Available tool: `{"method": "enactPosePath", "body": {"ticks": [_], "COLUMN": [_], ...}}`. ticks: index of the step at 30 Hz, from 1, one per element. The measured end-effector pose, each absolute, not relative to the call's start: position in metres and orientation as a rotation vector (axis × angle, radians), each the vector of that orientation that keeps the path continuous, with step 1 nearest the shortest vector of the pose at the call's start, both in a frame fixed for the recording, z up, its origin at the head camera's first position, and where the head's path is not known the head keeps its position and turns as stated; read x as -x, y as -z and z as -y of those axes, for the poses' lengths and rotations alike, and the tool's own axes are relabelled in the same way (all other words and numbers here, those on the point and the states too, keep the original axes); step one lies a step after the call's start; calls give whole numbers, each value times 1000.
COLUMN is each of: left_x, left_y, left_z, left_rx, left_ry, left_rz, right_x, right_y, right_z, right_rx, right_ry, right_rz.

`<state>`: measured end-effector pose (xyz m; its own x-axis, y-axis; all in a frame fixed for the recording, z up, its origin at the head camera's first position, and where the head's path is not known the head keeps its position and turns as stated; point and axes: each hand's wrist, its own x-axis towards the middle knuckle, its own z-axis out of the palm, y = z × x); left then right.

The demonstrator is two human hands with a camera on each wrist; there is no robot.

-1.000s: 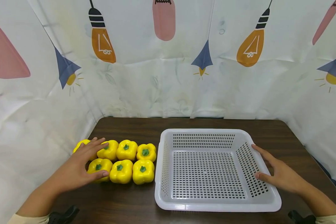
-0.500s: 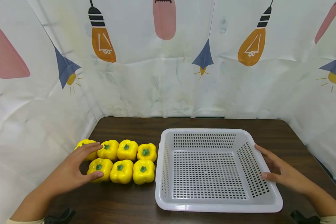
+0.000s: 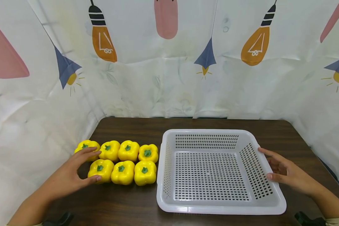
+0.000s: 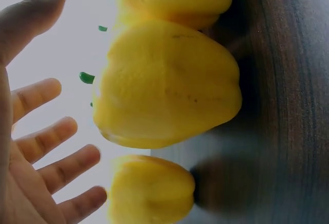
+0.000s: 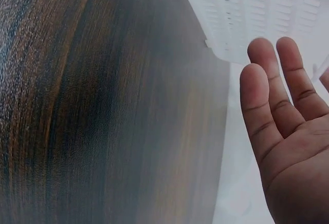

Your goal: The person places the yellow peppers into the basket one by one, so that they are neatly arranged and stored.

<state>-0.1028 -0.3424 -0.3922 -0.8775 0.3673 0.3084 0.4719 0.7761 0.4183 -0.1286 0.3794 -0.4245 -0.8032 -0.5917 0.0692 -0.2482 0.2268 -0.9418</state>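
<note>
Yellow bell peppers with green stems stand in two rows on the left of the table; one front pepper (image 3: 122, 173) is in the middle of its row. My left hand (image 3: 70, 174) hovers at the row's left end, fingers spread and holding nothing. It partly hides the back-left pepper (image 3: 86, 145) and lies closest to the front-left pepper (image 3: 103, 169), which also fills the left wrist view. My right hand (image 3: 291, 174) is at the right rim of a white perforated plastic basket (image 3: 220, 209), its fingertips at the rim. In the right wrist view the fingers are extended, gripping nothing.
Under everything is a dark wood-grain table (image 3: 124, 204). A white curtain (image 3: 169, 88) printed with lamps and bulbs hangs behind and along both sides. The basket stands close beside the right end of the pepper rows.
My left hand has drawn back to the left, off the peppers. The right hand has shifted slightly right, its thumb moving from the basket's inside to the rim. Peppers and basket stay put.
</note>
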Motion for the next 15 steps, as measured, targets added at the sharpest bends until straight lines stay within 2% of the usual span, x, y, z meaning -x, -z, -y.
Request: {"method": "enactPosePath", "body": {"ticks": [15], "left_x": [99], "left_y": [396], "left_z": [348], "left_rx": [533], "left_ry": [696], "left_rz": [2957], "right_x": [128], "right_y": [426], "right_z": [-380], "right_rx": [706], "right_ry": [1622], "right_rz": [-2123]}}
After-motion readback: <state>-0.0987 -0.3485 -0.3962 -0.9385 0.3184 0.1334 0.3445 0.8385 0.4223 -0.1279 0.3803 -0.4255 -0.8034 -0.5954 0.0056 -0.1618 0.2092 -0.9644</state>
